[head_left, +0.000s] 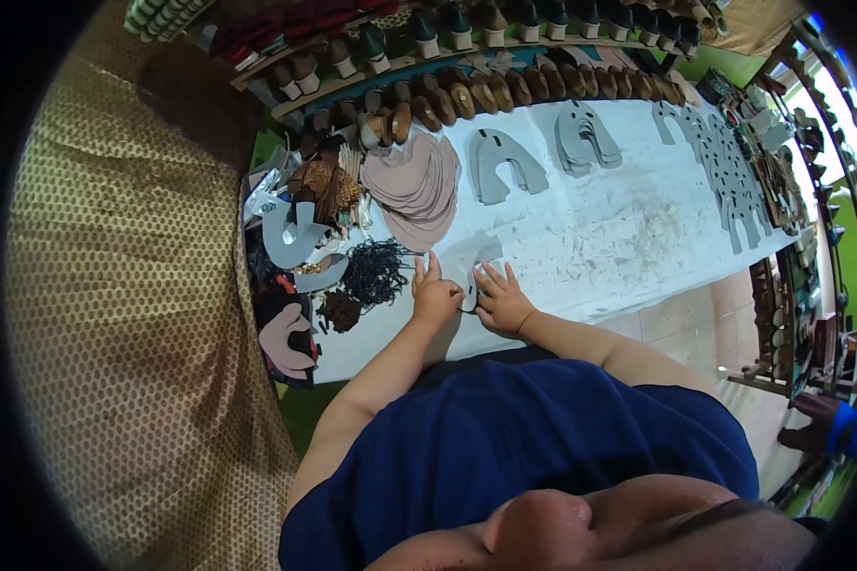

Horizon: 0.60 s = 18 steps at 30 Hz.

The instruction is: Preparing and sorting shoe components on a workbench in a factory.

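Note:
A grey horseshoe-shaped shoe upper piece [468, 253] lies on the white table cover, close to my body. My left hand [435, 298] is at its left side, thumb and forefinger closed together at its lower edge, the other fingers stretched forward. From the right, my right hand [503, 301] grips the same piece, with its fingertips over the edge and its thumb low. A thin dark strip shows between the two hands; I cannot make out which fingers hold it. Just left of my left hand sits a tangled heap of black laces or strips [376, 270].
Pinkish pieces [414, 190] are stacked at the far left, beside grey upper pieces [507, 167] and another grey stack [586, 138]. More grey pieces [728, 176] line the right side. Wooden shoe lasts [505, 92] stand along the back. A patterned curtain [143, 285] hangs left.

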{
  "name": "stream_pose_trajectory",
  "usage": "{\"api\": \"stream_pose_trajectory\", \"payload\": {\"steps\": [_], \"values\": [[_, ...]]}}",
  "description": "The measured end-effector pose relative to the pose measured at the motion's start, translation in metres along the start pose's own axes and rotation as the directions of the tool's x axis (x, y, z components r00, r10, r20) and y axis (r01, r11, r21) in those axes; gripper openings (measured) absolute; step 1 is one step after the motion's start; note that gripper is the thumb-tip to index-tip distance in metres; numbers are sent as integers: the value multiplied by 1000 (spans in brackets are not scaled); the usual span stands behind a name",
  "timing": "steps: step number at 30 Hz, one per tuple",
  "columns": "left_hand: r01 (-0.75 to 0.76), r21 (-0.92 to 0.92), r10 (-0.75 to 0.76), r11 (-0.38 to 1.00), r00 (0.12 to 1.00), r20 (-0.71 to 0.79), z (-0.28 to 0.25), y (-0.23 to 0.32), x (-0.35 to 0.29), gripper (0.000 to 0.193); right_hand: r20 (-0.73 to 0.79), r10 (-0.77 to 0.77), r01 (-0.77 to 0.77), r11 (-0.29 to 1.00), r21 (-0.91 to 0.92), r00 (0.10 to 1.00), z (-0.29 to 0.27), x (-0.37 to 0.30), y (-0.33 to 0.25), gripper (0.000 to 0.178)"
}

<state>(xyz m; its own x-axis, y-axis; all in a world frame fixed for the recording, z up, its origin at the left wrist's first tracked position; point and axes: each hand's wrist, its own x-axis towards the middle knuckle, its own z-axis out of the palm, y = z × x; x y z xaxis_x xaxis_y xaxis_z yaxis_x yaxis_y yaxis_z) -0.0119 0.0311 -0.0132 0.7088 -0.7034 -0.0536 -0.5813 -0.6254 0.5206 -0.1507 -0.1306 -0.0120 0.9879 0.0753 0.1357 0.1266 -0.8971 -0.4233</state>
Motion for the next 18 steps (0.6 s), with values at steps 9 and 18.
{"api": "stream_pose_trajectory", "payload": {"steps": [9,18], "values": [[-8,191,-12,981,995,101,-1,-8,11,13,-132,-17,16,1000,-13,991,2,-2,1,29],[-16,163,7,986,999,50,4,-18,14,8,-99,0,3,1000,25,995,3,-2,1,32]]}}
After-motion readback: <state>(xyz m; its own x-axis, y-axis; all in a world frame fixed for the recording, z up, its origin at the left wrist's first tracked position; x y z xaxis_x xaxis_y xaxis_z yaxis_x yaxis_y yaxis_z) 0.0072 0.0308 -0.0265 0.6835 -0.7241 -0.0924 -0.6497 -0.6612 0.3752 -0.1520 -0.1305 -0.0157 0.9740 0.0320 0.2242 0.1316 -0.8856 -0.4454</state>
